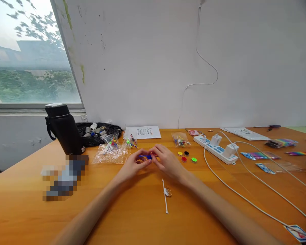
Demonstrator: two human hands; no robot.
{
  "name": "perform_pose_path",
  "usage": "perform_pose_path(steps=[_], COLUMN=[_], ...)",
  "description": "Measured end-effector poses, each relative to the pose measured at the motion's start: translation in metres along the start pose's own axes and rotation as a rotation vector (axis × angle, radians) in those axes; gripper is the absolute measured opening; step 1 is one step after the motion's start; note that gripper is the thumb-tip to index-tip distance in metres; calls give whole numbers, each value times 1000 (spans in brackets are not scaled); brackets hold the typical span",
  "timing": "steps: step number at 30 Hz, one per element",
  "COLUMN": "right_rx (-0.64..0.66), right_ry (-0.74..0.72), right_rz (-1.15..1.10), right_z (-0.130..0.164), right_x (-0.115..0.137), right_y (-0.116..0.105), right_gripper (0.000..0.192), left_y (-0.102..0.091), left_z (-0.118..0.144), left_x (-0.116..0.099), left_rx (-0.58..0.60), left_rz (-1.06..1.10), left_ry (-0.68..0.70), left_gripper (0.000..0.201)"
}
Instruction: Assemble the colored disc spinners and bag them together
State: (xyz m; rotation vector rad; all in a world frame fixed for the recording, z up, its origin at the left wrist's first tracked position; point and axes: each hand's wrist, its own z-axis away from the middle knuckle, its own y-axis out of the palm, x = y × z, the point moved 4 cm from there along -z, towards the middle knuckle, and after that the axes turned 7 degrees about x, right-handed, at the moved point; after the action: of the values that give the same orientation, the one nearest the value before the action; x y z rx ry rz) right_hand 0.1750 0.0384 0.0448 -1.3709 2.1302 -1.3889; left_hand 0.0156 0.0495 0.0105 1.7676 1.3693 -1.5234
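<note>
My left hand (pixel 137 161) and my right hand (pixel 165 159) meet above the middle of the table, fingers pinched together. Between them is a small blue plastic piece (pixel 149 157) with a thin blue stick at its left; a bit of red shows by my right fingers. Its exact kind is mostly hidden. Below my right hand lies a thin white stick (pixel 165 200) with a small clear and white piece (pixel 167 192) at its middle. To the right sit small round discs: yellow (pixel 180 153), black (pixel 186 153), red (pixel 184 159) and green (pixel 193 160).
A black thermos (pixel 63 131) stands at left before a black bag (pixel 114 128) of odds and ends. Clear bags (pixel 109 154) with colourful sticks lie behind my hands. At right, a power strip (pixel 215 149) trails white cables (pixel 219 192) across the table. Rainbow packets (pixel 260 155) lie beyond.
</note>
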Motion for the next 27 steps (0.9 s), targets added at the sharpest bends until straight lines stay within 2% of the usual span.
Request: perform_pose_path(steps=[7, 10, 13, 16, 19, 23, 27], right_rx=[-133, -64, 45, 100, 134, 142, 161], right_ry=[248, 264, 281, 314, 336, 381, 411], right_rz=[-663, -964, -1182, -1360, -1511, -1639, -1665], right_z=[7, 9, 9, 12, 16, 16, 14], right_x=[-12, -15, -18, -17, -12, -7, -6], right_y=[22, 29, 33, 36, 40, 45, 47], right_gripper=[28, 39, 46, 39, 33, 35, 29], left_y=[2, 4, 7, 11, 15, 16, 17], left_z=[-2, -2, -1, -1, 0, 2, 4], left_x=[8, 8, 5, 2, -1, -6, -11], left_rx=[-35, -22, 46, 85, 105, 49, 20], left_rz=[200, 246, 292, 290, 205, -91, -233], left_ry=[-83, -73, -59, -64, -55, -16, -17], left_gripper=[35, 36, 36, 34, 33, 33, 30])
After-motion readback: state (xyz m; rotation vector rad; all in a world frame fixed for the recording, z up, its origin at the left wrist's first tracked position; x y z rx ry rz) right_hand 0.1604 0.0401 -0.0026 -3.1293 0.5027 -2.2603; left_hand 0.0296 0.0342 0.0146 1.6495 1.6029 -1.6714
